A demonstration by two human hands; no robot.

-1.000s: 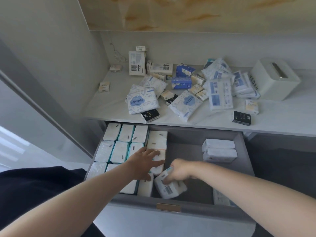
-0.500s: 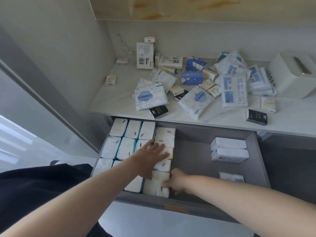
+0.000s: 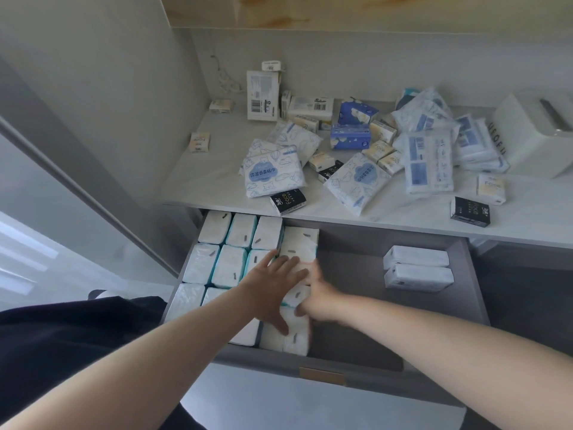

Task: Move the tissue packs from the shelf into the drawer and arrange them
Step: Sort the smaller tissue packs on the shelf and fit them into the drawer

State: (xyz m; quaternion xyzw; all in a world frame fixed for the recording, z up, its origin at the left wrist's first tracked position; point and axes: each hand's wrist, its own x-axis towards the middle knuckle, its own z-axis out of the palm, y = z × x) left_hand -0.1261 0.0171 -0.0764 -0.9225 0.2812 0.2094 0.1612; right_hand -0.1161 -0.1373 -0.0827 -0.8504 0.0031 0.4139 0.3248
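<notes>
resting left hand (image 3: 273,285) flat on tissue packs (image 3: 229,265)

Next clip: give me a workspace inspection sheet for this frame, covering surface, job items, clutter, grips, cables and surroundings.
Surface: white shelf top above an open grey drawer.
Job's things: plain white tissue packs stand in tight rows at the drawer's left; two white packs lie at its right; blue-printed, cream and black packs lie scattered on the shelf, not yet moved.
Clutter: white tissue box; upright white barcoded carton.
Grips: left hand flat, fingers spread, on the drawer packs; right hand blurred beside it, hold unclear.
Cables: white cord coiled at the shelf's back left.
Surroundings: pale walls; wood-grain panel overhead.
</notes>
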